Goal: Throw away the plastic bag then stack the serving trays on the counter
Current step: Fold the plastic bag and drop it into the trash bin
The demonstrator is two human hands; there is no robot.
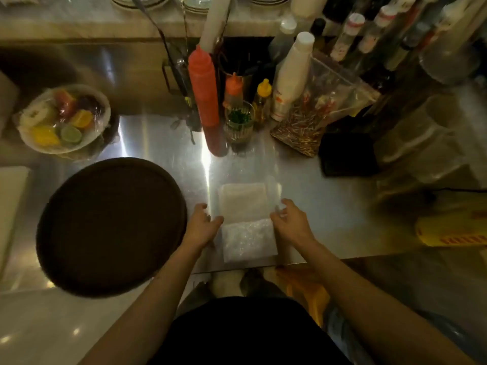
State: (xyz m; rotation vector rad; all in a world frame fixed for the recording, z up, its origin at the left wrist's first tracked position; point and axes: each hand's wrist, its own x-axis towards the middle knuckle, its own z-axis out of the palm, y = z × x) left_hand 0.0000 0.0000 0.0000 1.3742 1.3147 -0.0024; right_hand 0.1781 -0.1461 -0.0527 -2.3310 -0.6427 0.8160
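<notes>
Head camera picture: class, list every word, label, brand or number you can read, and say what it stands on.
None can be read for certain.
White squeeze bottle: red print low on its side, too blurred to read.
Tall bottles at the back right: red and white labels, too small and blurred.
Yellow object at the right edge: red markings, unreadable.
Red sauce bottle, dark round tray and plastic bag: no text seen.
</notes>
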